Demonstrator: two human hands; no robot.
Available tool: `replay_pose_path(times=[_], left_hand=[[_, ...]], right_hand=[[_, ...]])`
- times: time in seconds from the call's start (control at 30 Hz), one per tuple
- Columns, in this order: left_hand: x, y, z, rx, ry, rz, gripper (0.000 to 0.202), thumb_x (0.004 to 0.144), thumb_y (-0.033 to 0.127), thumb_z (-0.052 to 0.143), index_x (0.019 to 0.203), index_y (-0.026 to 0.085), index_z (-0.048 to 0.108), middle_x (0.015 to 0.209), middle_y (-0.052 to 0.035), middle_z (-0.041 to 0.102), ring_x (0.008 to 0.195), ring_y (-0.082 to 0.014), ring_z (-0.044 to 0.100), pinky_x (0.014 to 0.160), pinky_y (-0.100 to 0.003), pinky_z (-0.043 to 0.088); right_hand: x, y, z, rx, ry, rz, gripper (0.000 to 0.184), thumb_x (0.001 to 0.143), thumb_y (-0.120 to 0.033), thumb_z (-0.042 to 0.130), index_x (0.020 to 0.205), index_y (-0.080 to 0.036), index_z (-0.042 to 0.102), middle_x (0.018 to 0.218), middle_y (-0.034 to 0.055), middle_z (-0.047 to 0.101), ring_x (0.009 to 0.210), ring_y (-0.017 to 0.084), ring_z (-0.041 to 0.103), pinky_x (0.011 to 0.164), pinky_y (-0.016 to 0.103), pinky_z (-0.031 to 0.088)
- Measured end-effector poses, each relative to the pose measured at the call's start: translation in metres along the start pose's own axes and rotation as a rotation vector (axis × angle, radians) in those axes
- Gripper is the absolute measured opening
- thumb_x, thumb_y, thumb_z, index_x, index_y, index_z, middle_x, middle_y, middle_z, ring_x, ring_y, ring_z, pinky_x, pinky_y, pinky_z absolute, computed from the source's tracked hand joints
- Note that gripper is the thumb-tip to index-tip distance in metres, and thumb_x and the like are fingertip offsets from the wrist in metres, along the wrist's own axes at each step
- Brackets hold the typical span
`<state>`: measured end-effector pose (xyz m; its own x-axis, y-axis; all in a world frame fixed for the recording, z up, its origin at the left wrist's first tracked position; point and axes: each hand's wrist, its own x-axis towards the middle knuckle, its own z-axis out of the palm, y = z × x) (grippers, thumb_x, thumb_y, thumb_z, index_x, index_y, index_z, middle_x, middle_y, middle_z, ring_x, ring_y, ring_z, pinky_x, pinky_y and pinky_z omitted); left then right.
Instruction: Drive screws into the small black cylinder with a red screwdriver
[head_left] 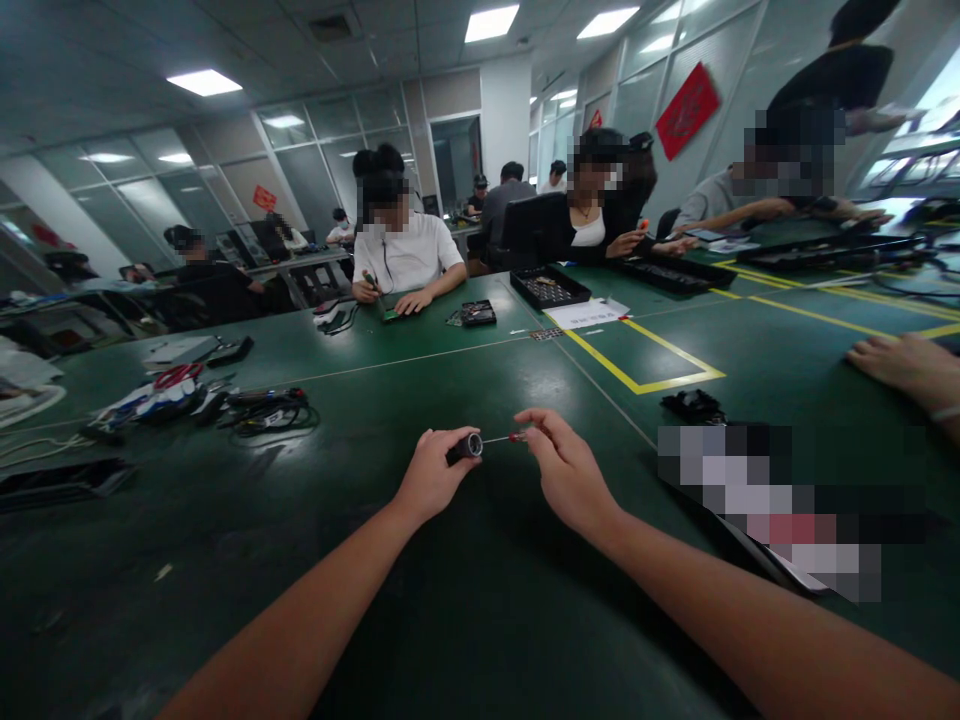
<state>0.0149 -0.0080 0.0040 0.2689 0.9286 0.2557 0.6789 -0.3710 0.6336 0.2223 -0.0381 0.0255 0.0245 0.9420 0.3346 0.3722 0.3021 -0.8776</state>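
My left hand [433,472] is closed around a short black cylinder [466,447] with a pale ring at its open-looking end, which faces right. In my right hand [564,468] is a thin screwdriver [501,439], pinched between thumb and fingers. Its slim metal shaft points left and its tip is at or near the ringed end of the cylinder; contact cannot be made out. A red part of the screwdriver shows by my fingertips, and the rest of its handle is hidden. Both hands are just over the green table [390,400].
Bundled cables [270,412] and a dark tray [64,480] are on the left. Across the table sits a person in a white shirt [409,255], near a black parts tray [549,287]. Another person's hand [907,370] rests at right, beyond a partly blurred dark-and-white item [727,490].
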Motion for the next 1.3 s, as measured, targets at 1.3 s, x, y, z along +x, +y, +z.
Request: replay_pose_path(times=[1.3], left_hand=[[0.0,-0.002,-0.001,0.0,-0.033,0.045,0.038,0.085,0.02,0.075,0.12,0.032,0.068,0.118,-0.0002,0.071,0.116,-0.0238,0.06,0.118,-0.059,0.022]], right_hand=[[0.002,-0.001,-0.003,-0.037,-0.06,0.034,0.032,0.1,-0.045,0.037,0.1,-0.024,0.061,0.079,0.0017,0.064,0.068,0.02,0.058,0.063,0.033,0.041]])
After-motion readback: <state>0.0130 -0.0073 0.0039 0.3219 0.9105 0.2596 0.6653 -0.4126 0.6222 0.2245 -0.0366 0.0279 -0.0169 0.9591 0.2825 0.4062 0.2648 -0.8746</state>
